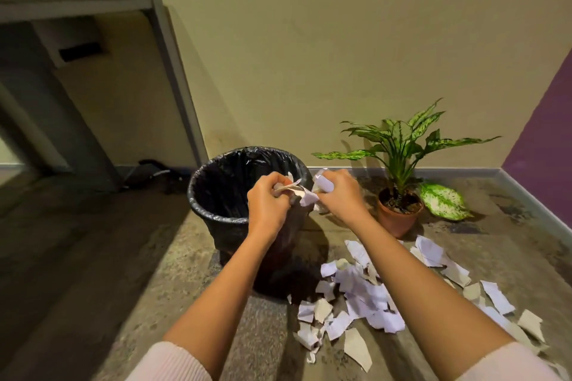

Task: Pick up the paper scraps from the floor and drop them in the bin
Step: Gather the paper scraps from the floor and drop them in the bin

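Observation:
A black bin (216,192) lined with a black bag stands on the floor by the wall. My left hand (267,201) is over its right rim, closed on a bunch of paper scraps (291,187). My right hand (339,195) is just right of the rim, closed on more white scraps (323,184). The two hands almost touch, with a scrap (308,198) hanging between them. A heap of torn white and beige paper scraps (362,291) lies on the floor to the right of the bin, below my right forearm.
A potted plant (399,207) in a terracotta pot stands right of the bin against the wall. More scraps (495,294) spread toward the lower right. A grey door frame (176,71) and dark doorway are at left. A purple wall (544,145) bounds the right side.

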`<state>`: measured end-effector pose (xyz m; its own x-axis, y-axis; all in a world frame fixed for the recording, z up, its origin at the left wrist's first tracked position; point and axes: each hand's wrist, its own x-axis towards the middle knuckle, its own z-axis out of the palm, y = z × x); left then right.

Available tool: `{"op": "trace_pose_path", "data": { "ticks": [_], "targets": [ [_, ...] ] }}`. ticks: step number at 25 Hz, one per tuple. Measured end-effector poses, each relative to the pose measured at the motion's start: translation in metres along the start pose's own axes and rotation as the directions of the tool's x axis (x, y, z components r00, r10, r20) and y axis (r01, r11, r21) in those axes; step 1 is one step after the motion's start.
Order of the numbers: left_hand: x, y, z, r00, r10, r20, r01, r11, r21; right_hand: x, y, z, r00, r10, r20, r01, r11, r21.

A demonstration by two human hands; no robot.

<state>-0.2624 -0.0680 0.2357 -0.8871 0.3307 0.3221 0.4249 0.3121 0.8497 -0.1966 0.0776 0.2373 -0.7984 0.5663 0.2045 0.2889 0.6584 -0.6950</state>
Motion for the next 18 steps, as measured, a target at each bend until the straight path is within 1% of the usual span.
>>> {"op": "trace_pose_path", "data": {
  "ticks": [3,5,7,11,14,18],
  "targets": [
    [0.040,-0.005,-0.018,0.994,-0.072,-0.082,0.071,0.997,-0.013,0.032,-0.026,0.012,0.999,-0.054,0.002,0.053,0.998,0.042],
    [0.058,-0.013,-0.031,0.987,-0.109,-0.118,0.116,0.992,0.050,0.050,-0.039,0.023,0.998,-0.054,0.029,0.053,0.997,0.049],
    [0.071,-0.023,-0.043,0.982,-0.143,-0.125,0.160,0.977,0.143,0.065,-0.049,0.035,0.995,-0.052,0.081,0.049,0.998,0.031],
    [0.081,-0.040,-0.056,0.971,-0.232,-0.066,0.241,0.927,0.287,0.078,-0.060,0.053,0.978,-0.033,0.206,0.041,0.999,-0.034],
    [0.083,-0.050,-0.056,0.972,-0.234,-0.017,0.223,0.898,0.378,0.080,-0.062,0.060,0.949,-0.045,0.311,0.069,0.995,-0.068],
    [0.079,-0.052,-0.051,0.967,-0.249,0.046,0.209,0.887,0.413,0.078,-0.057,0.059,0.889,-0.127,0.439,0.164,0.985,-0.047]
  ]
}}
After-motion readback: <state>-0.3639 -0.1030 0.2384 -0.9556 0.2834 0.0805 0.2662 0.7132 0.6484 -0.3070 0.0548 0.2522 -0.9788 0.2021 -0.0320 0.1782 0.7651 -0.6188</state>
